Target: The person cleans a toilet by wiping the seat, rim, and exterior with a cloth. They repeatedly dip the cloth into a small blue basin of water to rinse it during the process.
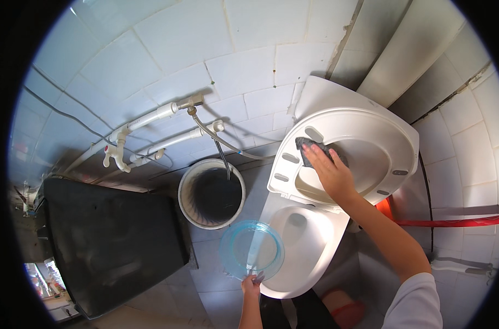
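Observation:
My right hand (329,170) presses a dark grey cloth (309,154) flat against the raised seat (383,148) of a white toilet, near its left side. Part of the cloth is hidden under my fingers. Below the seat lies the open toilet bowl (311,255), with its rim uncovered. My left hand (251,284) grips the near edge of a translucent blue plastic basin (228,251). The basin is over the floor and overlaps the left rim of the bowl in view; I cannot tell whether they touch.
Left of the toilet stands a bucket (183,193) of dark liquid with a hose inside. White pipes (150,119) with a tap (117,155) run along the tiled wall. A black-topped cabinet or appliance (117,242) is at left. A red hose (455,222) crosses at right.

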A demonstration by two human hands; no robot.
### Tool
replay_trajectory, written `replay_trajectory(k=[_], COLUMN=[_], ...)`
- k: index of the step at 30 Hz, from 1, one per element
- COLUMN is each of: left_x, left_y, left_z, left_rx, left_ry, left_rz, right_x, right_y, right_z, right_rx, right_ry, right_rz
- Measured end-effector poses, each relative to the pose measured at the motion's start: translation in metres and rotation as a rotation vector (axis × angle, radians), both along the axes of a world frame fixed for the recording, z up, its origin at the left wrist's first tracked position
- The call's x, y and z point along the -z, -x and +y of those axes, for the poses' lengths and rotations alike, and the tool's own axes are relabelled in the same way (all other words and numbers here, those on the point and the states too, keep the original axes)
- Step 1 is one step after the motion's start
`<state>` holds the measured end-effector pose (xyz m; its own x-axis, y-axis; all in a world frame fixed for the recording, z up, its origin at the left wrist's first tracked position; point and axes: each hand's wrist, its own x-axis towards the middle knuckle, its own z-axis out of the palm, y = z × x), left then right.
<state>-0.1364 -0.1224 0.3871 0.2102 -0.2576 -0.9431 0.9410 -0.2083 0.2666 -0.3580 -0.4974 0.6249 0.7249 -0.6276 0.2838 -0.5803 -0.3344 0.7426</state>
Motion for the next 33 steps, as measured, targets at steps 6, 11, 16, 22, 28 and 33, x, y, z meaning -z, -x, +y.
replay_trajectory(k=[6,11,16,22,28,33], left_x=[-0.002,-0.005,-0.017,-0.006,-0.004,-0.008], left_y=[0.005,0.0,-0.002,-0.001,-0.001,-0.004], left_z=[-0.005,-0.007,-0.012,-0.007,-0.007,-0.005], left_rx=[0.006,0.032,0.029,0.034,0.07,0.025], left_ry=[-0.048,-0.127,-0.092,-0.081,-0.109,-0.06], left_rz=[-0.004,-0.083,-0.044,-0.078,-0.105,-0.07], right_x=[0.014,0.024,0.011,0.009,0.024,-0.002], right_y=[-0.037,-0.034,0.004,-0.044,-0.024,-0.022], right_z=[0.0,0.003,0.004,-0.004,0.009,-0.001], right_rx=[0.125,-0.008,-0.063,0.085,-0.02,0.026], right_ry=[-0.149,-0.082,-0.018,0.055,-0.001,0.104], right_rz=[-0.422,-0.141,0.099,-0.097,0.031,-0.052])
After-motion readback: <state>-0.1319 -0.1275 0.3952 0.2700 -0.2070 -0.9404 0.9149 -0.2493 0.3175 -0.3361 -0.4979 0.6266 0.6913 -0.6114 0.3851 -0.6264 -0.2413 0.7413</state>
